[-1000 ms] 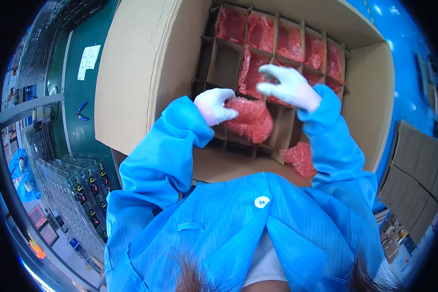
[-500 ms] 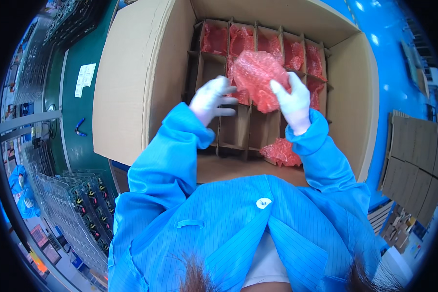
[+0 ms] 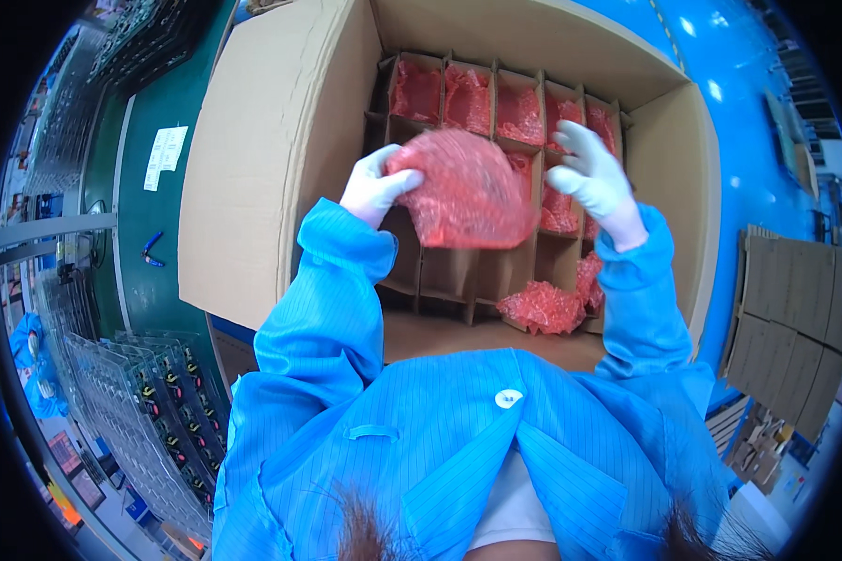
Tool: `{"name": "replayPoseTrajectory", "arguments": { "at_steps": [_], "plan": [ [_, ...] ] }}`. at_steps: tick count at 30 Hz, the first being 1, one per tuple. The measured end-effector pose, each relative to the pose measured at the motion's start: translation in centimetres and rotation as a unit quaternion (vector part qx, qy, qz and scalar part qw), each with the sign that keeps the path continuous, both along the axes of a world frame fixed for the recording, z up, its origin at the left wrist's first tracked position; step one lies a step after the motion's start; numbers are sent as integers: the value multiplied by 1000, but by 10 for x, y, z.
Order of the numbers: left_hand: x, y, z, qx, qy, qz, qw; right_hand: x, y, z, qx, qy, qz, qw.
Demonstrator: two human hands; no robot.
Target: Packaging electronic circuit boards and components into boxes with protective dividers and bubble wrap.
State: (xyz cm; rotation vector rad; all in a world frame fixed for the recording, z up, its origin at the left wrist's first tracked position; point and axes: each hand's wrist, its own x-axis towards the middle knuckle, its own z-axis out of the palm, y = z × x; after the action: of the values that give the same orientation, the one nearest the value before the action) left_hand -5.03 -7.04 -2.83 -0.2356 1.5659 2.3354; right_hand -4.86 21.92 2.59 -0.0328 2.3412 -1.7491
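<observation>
On the left, a green counter (image 3: 150, 297) has a small blue tool (image 3: 152, 250) on it. Next is a big brown box (image 3: 253, 173). Above its slots (image 3: 446, 277), the left hand (image 3: 376, 187) pinches a red bubble-wrap bag (image 3: 463, 196) by one side, maybe so the rest stays loose. Card walls probably stop bumps. The right hand (image 3: 594, 173) is empty, fingers spread, well apart from the left.

the red bubble-wrap bundle (image 3: 463, 192) is blurred and covers part of the cardboard dividers (image 3: 471, 285).
</observation>
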Motion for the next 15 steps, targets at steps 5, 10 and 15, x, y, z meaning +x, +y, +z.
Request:
{"name": "replayPoseTrajectory", "arguments": {
  "at_steps": [5, 10, 15],
  "plan": [
    [3, 11, 6, 33, 1, -121, 992, -18, -46, -17, -76, -61, 218, 971],
    [15, 36, 14, 134, -19, 23, 991, -8, -74, -26, -192, -41, -50, 979],
    [4, 3, -1, 40, -85, -14, 996, -18, -42, -44, -277, 14, -143, 950]
  ]
}}
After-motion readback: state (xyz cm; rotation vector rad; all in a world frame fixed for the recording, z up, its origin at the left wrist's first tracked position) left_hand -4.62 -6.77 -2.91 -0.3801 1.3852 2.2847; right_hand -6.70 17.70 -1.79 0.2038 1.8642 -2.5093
